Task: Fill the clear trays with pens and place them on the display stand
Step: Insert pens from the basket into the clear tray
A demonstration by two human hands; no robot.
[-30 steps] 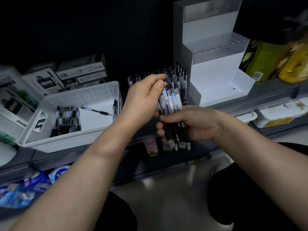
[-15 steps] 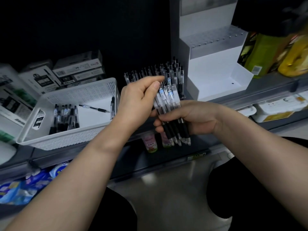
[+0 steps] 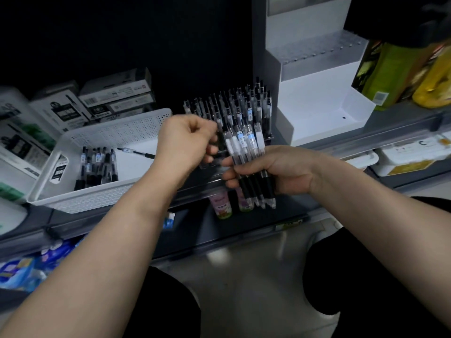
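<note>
Gripping the pen bundle (image 3: 246,147) at frame centre with the right hand (image 3: 280,172); drawing the curled, blurred left hand (image 3: 188,140) off its top, beside the clear tray (image 3: 207,166) behind. Whether carrying a pen, unclear; filling continuing.

On the grey shelf (image 3: 390,132) to my left sits a white perforated basket (image 3: 117,132). Behind it is a stack of small black-and-white boxes (image 3: 117,96) against the dark back wall, and further left lie larger printed cartons (image 3: 22,142). At my far right stand a green pack (image 3: 388,69) and, just beside it, a yellow pack (image 3: 436,79). Below that end of the shelf I see white tubs (image 3: 410,157), one with a yellow label. Lower down stand two small bottles side by side, a pink-labelled bottle (image 3: 223,203) and a green-labelled bottle (image 3: 245,203). Blue packets (image 3: 22,269) lie low on my left. Pale floor (image 3: 244,276) shows beneath me.
</note>
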